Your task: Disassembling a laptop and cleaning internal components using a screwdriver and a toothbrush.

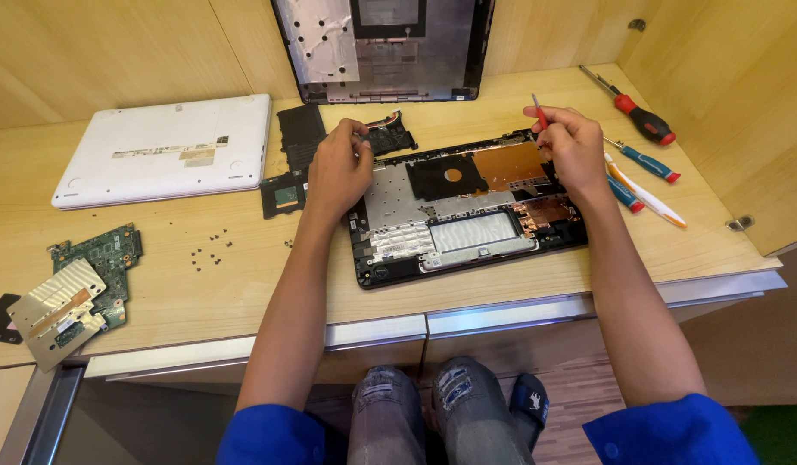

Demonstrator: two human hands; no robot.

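Bright blue short sleeves cover both upper arms, at seven and five o'clock; the forearms and hands (338, 172) are bare. Faded, worn grey jeans and a dark blue sandal (529, 403) show at six o'clock.

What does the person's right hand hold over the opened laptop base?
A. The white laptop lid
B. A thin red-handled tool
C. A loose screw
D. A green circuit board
B: the right hand grips a thin red-handled tool over the laptop base; the circuit board and white lid lie apart on the desk's left.
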